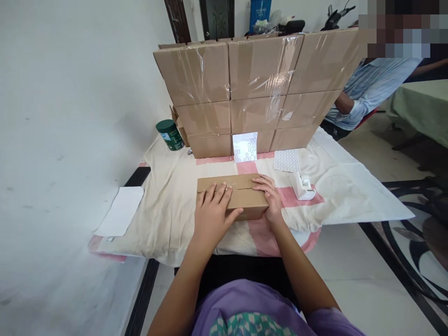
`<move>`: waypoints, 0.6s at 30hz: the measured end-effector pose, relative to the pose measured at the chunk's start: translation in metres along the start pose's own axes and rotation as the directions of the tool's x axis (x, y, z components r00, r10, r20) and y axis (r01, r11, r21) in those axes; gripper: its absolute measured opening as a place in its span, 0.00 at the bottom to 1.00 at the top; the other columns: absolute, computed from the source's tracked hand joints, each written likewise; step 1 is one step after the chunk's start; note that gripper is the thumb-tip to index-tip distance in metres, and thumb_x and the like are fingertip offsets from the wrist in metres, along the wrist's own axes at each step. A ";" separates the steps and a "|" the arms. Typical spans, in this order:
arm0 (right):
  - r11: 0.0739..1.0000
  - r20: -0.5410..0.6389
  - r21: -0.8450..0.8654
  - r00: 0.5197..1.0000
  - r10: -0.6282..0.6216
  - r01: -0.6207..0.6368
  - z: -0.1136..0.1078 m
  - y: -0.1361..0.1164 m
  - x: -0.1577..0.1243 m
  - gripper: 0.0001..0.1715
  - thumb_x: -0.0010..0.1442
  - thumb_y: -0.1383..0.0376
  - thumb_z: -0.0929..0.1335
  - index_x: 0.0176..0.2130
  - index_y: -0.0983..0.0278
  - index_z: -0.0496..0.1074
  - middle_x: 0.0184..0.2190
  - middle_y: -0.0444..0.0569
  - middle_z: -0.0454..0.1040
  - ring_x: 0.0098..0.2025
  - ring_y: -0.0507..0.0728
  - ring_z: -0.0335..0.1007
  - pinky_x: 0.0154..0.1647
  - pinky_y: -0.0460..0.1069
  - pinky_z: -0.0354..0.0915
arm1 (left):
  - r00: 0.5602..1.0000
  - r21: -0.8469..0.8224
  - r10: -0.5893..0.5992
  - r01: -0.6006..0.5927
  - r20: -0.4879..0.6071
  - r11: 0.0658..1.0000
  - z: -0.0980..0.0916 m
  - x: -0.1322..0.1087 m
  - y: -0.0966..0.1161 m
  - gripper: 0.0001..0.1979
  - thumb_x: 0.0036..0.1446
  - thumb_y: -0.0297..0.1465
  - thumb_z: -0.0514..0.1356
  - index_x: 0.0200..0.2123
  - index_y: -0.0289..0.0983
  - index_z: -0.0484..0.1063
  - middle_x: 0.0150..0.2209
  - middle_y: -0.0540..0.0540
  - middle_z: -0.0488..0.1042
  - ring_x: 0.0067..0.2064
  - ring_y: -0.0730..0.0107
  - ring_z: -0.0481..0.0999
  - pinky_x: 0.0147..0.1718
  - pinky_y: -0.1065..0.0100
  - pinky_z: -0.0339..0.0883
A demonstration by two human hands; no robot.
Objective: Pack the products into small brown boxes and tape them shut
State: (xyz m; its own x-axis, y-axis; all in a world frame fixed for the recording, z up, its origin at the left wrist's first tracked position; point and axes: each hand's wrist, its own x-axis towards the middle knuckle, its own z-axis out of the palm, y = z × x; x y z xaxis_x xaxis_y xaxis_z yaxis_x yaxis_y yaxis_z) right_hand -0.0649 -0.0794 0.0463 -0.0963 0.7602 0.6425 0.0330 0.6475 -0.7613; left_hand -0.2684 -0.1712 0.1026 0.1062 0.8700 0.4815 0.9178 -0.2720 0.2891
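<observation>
A brown cardboard box [241, 198] lies in front of me on the cloth-covered table, its top flaps folded down with a seam running along the middle. My left hand [214, 205] rests flat on the left part of its top, fingers spread and thumb reaching over the near edge. At the right end, my right hand [271, 198] grips the box, fingers over the top corner and palm against the side. A white tape dispenser [303, 186] stands to the right of that hand.
Behind the box rises a wall of taped cardboard boxes [257, 88]. A printed card [245, 147] leans against it; a sheet of labels [287, 161] lies nearby. At left are a green tub [170, 135], a black phone-like slab [138, 177] and white paper [120, 211]. A person [378, 88] sits back right.
</observation>
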 end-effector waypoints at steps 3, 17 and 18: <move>0.999 -0.010 -0.045 1.000 0.002 -0.002 0.005 -0.002 -0.005 0.24 0.72 0.52 0.57 0.42 0.54 0.79 0.55 0.46 0.78 0.69 0.66 0.61 0.72 0.68 0.54 | 0.999 -0.023 -0.008 0.007 -0.050 1.000 0.009 -0.003 -0.002 0.30 0.62 0.51 0.64 0.63 0.47 0.72 0.65 0.41 0.72 0.66 0.34 0.68 0.64 0.36 0.57; 0.671 -0.519 -0.044 0.591 0.618 -0.740 -0.160 0.022 -0.003 0.23 0.63 0.50 0.61 0.37 0.61 0.78 0.47 0.55 0.79 0.51 0.64 0.73 0.53 0.58 0.69 | 0.993 -0.123 0.090 -0.099 -0.077 0.987 0.028 0.050 -0.056 0.29 0.59 0.59 0.60 0.57 0.53 0.78 0.62 0.47 0.75 0.65 0.40 0.72 0.64 0.40 0.60; 0.639 -0.483 -0.015 0.565 0.669 -0.769 -0.169 0.025 -0.001 0.26 0.64 0.48 0.61 0.35 0.61 0.79 0.43 0.56 0.80 0.46 0.63 0.75 0.48 0.57 0.70 | 0.993 -0.124 0.092 -0.100 -0.074 0.987 0.030 0.056 -0.058 0.29 0.59 0.60 0.59 0.57 0.52 0.78 0.62 0.47 0.75 0.65 0.40 0.72 0.64 0.40 0.60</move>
State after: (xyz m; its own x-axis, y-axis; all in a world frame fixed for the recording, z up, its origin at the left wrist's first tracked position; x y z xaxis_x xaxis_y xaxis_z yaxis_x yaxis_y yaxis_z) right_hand 0.1038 -0.0552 0.0410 0.4483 0.8879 -0.1037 0.1100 -0.1699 -0.9793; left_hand -0.3046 -0.0938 0.0878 0.1614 0.8088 0.5655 0.8481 -0.4067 0.3396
